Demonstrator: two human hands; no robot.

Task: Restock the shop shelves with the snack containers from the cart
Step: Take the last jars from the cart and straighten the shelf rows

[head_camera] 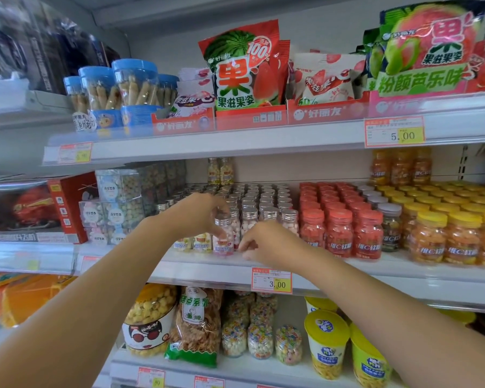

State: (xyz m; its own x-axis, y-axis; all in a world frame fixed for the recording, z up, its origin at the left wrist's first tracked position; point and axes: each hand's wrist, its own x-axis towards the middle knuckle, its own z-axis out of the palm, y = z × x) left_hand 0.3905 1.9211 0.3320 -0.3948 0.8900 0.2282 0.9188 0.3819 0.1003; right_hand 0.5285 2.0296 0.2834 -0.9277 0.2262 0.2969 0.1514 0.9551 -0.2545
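Note:
A small clear bottle of pink and white candy with a silver cap point(223, 236) stands at the front edge of the middle shelf point(305, 271). My left hand point(199, 212) reaches in from the left and holds this bottle by its cap, fingers curled over the top. My right hand point(259, 242) sits just right of the bottle, low at the shelf's front, fingers curled with nothing seen in them. Behind stand rows of the same silver-capped bottles point(261, 203). The cart is out of view.
Red-capped bottles point(339, 231) and yellow-capped orange jars point(459, 236) fill the shelf to the right. Clear boxes point(115, 203) and a red toy box point(39, 208) stand on the left. Snack bags point(241, 68) line the shelf above, jars and cups point(326, 343) the one below.

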